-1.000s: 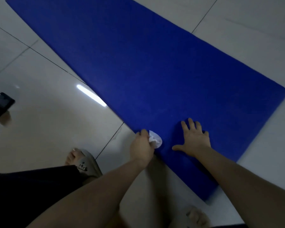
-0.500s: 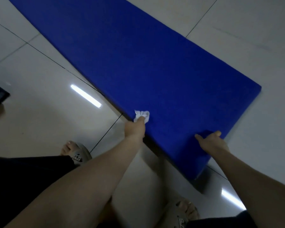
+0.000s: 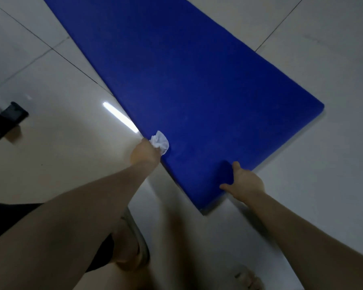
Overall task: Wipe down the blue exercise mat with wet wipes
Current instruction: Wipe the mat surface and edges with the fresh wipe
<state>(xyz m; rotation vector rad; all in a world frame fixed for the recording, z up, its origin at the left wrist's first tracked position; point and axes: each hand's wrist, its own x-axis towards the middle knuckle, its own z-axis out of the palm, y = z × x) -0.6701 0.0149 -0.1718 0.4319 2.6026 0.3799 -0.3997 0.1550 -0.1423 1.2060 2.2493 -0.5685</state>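
Head view: left hand (image 3: 144, 154) around one wipe (image 3: 161, 143), right hand (image 3: 246, 183) around edge of one blue mat (image 3: 197, 80).

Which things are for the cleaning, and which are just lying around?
For the job:
blue mat
wet wipe, gripped by the left hand at the mat's side edge
right hand, holding the mat's near end

Just lying about:
black object on the floor tiles, off to the left

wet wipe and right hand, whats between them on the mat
Only bare blue mat between the wet wipe and right hand, in the head view.
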